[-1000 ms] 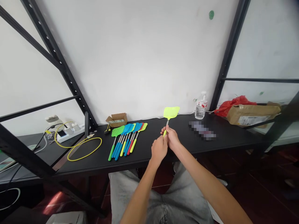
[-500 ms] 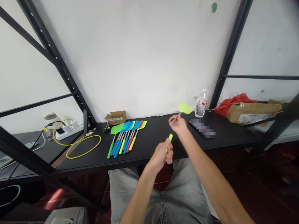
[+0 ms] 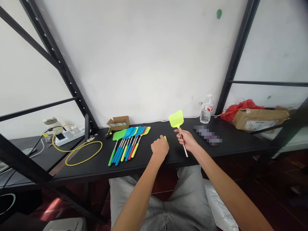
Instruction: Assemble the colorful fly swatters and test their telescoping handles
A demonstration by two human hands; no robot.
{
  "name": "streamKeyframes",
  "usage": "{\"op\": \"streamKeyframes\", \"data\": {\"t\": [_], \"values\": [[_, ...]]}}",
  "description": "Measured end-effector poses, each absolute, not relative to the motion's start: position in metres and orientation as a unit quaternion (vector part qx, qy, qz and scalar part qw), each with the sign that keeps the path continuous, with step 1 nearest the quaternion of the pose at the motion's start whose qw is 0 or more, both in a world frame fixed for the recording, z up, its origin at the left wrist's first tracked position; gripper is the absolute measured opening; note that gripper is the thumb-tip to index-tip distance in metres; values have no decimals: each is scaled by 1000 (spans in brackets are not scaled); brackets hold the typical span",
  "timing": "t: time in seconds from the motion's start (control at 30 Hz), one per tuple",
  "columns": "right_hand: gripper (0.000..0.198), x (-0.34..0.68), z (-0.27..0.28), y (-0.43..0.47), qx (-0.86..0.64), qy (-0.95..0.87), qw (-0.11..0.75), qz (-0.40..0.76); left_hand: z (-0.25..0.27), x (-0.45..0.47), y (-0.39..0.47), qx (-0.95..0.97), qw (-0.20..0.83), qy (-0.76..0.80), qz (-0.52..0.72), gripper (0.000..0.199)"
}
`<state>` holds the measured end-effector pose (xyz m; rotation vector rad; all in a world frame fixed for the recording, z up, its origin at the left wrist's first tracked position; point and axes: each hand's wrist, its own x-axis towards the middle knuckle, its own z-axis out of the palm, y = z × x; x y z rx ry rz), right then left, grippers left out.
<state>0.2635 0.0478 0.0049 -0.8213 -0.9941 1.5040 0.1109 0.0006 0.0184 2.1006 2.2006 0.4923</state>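
My right hand (image 3: 188, 140) is closed around the metal rod of a yellow-green fly swatter (image 3: 176, 119). The mesh head points up and away, and the bare lower end of the rod sticks out below the fingers. In my left hand (image 3: 160, 148) is a yellow-green handle (image 3: 165, 138), mostly hidden by the fist; only its tip shows. Rod and handle are apart. Left of my hands, a row of fly swatters (image 3: 130, 144) in green, blue, yellow and red lies on the black table (image 3: 96, 166), heads toward the wall.
Behind the row stands a small open cardboard box (image 3: 118, 123). A water bottle (image 3: 206, 109) and a dark, partly blurred phone-like object (image 3: 207, 135) are at the right. Farther right sits a carton (image 3: 260, 118) with a red bag. A yellow cable (image 3: 84, 160) and power strip (image 3: 72, 136) lie left.
My right hand has turned the swatter head upright and drawn it left, so the rod's lower end now points down. My left hand has moved slightly left and up, rotating over the handle.
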Motion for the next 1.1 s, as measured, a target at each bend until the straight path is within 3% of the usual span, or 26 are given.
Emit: {"op": "streamKeyframes", "data": {"t": [0.43, 0.73, 0.83, 0.97, 1.03, 1.1], "values": [[23, 247, -6, 41, -382, -523, 493, 581, 10, 99, 2, 711, -32, 693, 115, 25], [21, 232, -15, 36, -371, -506, 479, 614, 11, 41, -3, 680, -65, 719, 130, 27], [25, 225, -8, 26, -343, -477, 469, 659, 15, 45, 0, 672, 28, 690, 268, 37], [28, 214, -1, 9, -273, -455, 447, 720, 18, 67, 8, 579, 387, 561, 448, 50], [29, 208, -1, 5, -271, -456, 454, 716, 18, 79, 13, 510, 437, 525, 523, 46], [30, 204, -2, 5, -297, -469, 470, 687, 17, 87, 17, 484, 399, 528, 572, 39]]}}
